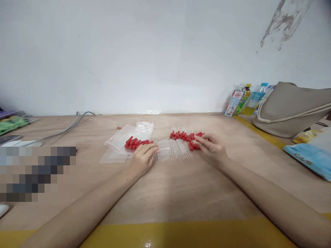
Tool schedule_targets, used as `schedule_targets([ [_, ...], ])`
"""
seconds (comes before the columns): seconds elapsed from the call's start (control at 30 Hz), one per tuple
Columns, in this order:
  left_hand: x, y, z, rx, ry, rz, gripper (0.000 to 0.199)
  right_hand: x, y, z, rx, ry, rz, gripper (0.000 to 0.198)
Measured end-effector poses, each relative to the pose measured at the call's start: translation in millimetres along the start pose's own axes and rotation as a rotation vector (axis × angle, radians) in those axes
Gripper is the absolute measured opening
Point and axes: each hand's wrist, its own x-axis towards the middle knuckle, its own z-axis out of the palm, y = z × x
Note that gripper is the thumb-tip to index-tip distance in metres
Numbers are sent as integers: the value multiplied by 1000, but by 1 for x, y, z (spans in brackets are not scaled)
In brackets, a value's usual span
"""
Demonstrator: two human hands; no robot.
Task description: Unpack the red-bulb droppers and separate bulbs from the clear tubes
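Note:
My left hand is closed, with a thin clear glass tube sticking out to the right from its fingertips. It lies over the left end of a row of similar glass tubes. Just beyond it is a pile of red rubber bulbs, partly resting on clear plastic bags. My right hand has its fingertips pinched at a second group of red rubber bulbs; what is between them is partly hidden. Behind the tubes, several droppers with red bulbs fitted lie side by side, tips pointing away.
Bottles and a grey bag stand at the back right, with a blue tissue pack nearer. A grey cable crosses the left side. Yellow tape runs along the front edge. The wall closes off the back.

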Motion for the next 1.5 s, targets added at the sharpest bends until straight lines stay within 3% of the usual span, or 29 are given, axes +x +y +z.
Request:
schedule_targets([
  [0.07,-3,-5,3,4,-1,-64,14,0,17,0,66,12,189,23],
  [0.2,-7,-12,11,58,-15,-148,27,0,43,0,69,-35,329,28],
  [0.5,-2,-12,6,138,-52,-100,26,-13,72,12,192,-107,671,30],
  [0.83,-4,-7,8,-71,-158,-84,23,-13,72,12,112,-266,490,22],
  [0.97,-1,-2,4,-115,-169,-62,31,-12,72,12,89,-159,409,23],
  [1.17,2,-2,0,-109,-166,-96,28,-6,62,12,-8,-91,461,26],
  [1.5,1,-7,-1,8,-117,-143,20,30,35,31,-159,-470,457,20],
])
